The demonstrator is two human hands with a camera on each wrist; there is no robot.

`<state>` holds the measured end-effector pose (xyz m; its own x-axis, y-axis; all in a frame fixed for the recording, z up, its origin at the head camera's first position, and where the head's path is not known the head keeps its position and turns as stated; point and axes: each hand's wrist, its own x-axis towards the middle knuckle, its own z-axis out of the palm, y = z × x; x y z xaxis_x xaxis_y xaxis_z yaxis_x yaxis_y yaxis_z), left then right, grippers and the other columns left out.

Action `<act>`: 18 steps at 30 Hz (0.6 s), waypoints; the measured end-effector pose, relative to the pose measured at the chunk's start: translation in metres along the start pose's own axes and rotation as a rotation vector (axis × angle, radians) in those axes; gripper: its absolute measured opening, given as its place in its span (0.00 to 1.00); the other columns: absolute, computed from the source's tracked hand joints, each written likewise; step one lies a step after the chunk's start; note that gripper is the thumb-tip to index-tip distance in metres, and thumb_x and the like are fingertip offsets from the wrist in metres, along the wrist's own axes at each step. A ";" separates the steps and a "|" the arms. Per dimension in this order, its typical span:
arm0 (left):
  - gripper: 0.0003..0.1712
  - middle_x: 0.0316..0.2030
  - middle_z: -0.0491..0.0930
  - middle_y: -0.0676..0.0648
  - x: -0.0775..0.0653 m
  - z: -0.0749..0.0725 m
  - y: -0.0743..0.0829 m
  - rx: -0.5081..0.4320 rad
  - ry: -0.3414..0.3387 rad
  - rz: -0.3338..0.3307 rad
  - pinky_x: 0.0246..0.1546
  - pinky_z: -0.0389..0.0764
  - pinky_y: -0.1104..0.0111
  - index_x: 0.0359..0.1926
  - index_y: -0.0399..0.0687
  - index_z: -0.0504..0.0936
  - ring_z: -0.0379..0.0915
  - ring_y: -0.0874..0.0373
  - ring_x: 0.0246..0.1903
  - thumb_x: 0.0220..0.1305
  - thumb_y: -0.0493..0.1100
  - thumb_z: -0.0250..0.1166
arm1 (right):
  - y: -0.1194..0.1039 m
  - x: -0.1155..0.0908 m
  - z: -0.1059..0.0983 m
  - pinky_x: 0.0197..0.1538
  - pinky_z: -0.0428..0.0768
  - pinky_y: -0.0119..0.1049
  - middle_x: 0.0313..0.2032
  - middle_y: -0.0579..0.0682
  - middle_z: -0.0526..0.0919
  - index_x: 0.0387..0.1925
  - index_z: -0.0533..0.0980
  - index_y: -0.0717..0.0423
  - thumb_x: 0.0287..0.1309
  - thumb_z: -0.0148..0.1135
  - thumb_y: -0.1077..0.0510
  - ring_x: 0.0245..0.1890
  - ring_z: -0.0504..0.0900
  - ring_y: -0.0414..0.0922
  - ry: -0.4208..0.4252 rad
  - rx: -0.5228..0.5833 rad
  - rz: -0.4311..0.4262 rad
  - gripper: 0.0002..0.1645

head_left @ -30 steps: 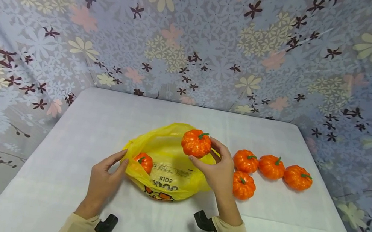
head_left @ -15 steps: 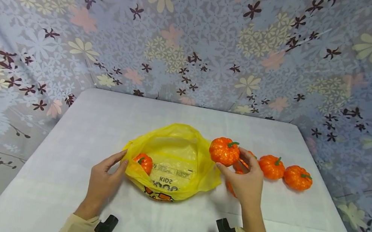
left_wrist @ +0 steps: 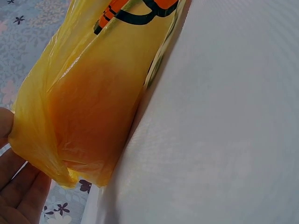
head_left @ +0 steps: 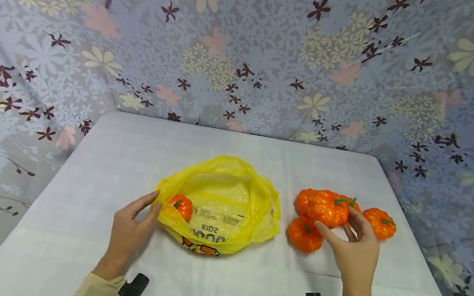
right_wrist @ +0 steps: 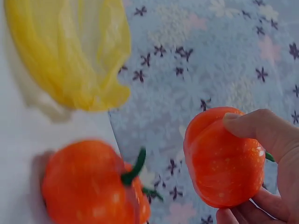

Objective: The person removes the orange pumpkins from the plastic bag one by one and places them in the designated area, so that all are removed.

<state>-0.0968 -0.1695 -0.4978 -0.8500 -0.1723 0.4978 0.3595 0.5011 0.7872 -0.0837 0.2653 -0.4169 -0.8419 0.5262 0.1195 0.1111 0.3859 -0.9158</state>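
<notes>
My left hand (head_left: 130,228) pinches the left rim of a yellow plastic bag (head_left: 255,222), which lies with its mouth held wide. Inside it, at the left, sits a small orange pumpkin (head_left: 182,206) with a green stem; in the left wrist view it glows through the bag wall. My right hand (head_left: 358,247) holds another small pumpkin (head_left: 326,209), thumb on one side and fingers on the other, also seen in the right wrist view. It overlaps the pumpkins behind it in the head view, among them a nearer pumpkin (head_left: 305,235) on the table.
More pumpkins stand on the right of the white-covered table (head_left: 214,285), with one pumpkin (head_left: 379,223) at the far right. A flowered cloth (head_left: 247,48) hangs behind the table. Dark cameras are strapped at both wrists.
My right hand has carried the pumpkin rightward, from over the bag to over the group of pumpkins. The left hand stays at the bag's rim, and the pumpkin inside the bag has not moved.
</notes>
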 end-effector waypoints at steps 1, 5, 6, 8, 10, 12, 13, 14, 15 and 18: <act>0.20 0.51 0.85 0.47 0.000 0.000 0.000 0.000 0.000 -0.004 0.55 0.71 0.82 0.57 0.45 0.85 0.81 0.50 0.52 0.64 0.35 0.71 | 0.002 0.002 -0.003 0.60 0.72 0.24 0.65 0.54 0.73 0.70 0.69 0.57 0.43 0.85 0.54 0.65 0.72 0.49 0.003 -0.007 0.022 0.53; 0.20 0.51 0.85 0.48 0.000 -0.001 0.000 -0.001 -0.004 -0.022 0.55 0.71 0.82 0.57 0.46 0.85 0.80 0.50 0.52 0.64 0.36 0.70 | 0.013 0.006 -0.018 0.61 0.71 0.24 0.66 0.55 0.71 0.72 0.67 0.55 0.44 0.84 0.55 0.65 0.70 0.48 0.041 -0.022 0.096 0.54; 0.20 0.51 0.85 0.48 0.000 -0.001 0.000 -0.001 -0.007 -0.026 0.55 0.70 0.82 0.57 0.46 0.85 0.80 0.51 0.52 0.64 0.36 0.70 | 0.016 0.007 -0.023 0.61 0.71 0.24 0.66 0.55 0.71 0.72 0.67 0.55 0.44 0.84 0.55 0.65 0.70 0.47 0.051 -0.019 0.116 0.54; 0.20 0.51 0.85 0.48 0.000 -0.001 0.001 0.005 -0.009 -0.030 0.55 0.70 0.82 0.57 0.46 0.85 0.80 0.51 0.53 0.65 0.36 0.70 | 0.022 0.009 -0.030 0.61 0.70 0.23 0.66 0.55 0.70 0.73 0.66 0.54 0.45 0.83 0.55 0.66 0.69 0.46 0.062 -0.024 0.154 0.54; 0.19 0.51 0.85 0.48 0.000 -0.001 0.002 0.007 -0.007 -0.030 0.55 0.70 0.82 0.57 0.46 0.85 0.80 0.51 0.53 0.65 0.36 0.70 | 0.028 0.010 -0.037 0.61 0.69 0.24 0.67 0.56 0.69 0.73 0.65 0.54 0.46 0.83 0.55 0.67 0.68 0.47 0.064 -0.035 0.182 0.54; 0.19 0.51 0.85 0.48 0.000 -0.001 0.001 0.008 -0.007 -0.030 0.55 0.70 0.82 0.57 0.45 0.85 0.80 0.51 0.53 0.65 0.36 0.70 | 0.034 0.009 -0.041 0.61 0.69 0.24 0.67 0.56 0.68 0.74 0.65 0.54 0.47 0.82 0.54 0.68 0.67 0.47 0.060 -0.054 0.200 0.54; 0.19 0.51 0.85 0.48 0.000 -0.001 0.002 0.008 -0.007 -0.031 0.55 0.70 0.82 0.57 0.45 0.85 0.80 0.51 0.53 0.65 0.36 0.70 | 0.038 0.009 -0.042 0.62 0.69 0.25 0.68 0.56 0.68 0.74 0.64 0.55 0.47 0.82 0.54 0.68 0.67 0.48 0.055 -0.065 0.207 0.55; 0.19 0.51 0.85 0.48 0.000 -0.001 0.002 0.007 -0.007 -0.033 0.55 0.70 0.82 0.57 0.45 0.85 0.80 0.51 0.53 0.65 0.36 0.70 | 0.041 0.009 -0.044 0.62 0.69 0.25 0.68 0.57 0.68 0.74 0.64 0.56 0.47 0.82 0.54 0.69 0.66 0.49 0.056 -0.073 0.213 0.55; 0.19 0.51 0.85 0.48 0.000 -0.001 0.002 0.006 -0.008 -0.035 0.55 0.70 0.82 0.57 0.45 0.85 0.80 0.51 0.53 0.65 0.36 0.70 | 0.045 0.008 -0.045 0.62 0.68 0.26 0.69 0.58 0.67 0.74 0.63 0.56 0.48 0.82 0.54 0.69 0.66 0.50 0.053 -0.082 0.224 0.55; 0.19 0.51 0.85 0.48 0.000 -0.001 0.002 0.006 -0.012 -0.050 0.55 0.70 0.82 0.57 0.46 0.85 0.80 0.52 0.53 0.65 0.37 0.70 | 0.054 0.007 -0.046 0.65 0.67 0.30 0.71 0.58 0.66 0.75 0.61 0.56 0.50 0.81 0.53 0.71 0.64 0.51 0.038 -0.086 0.260 0.56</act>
<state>-0.0958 -0.1700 -0.4959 -0.8714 -0.1871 0.4534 0.3139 0.4975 0.8087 -0.0588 0.3248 -0.4480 -0.7593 0.6432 -0.0994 0.3663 0.2961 -0.8821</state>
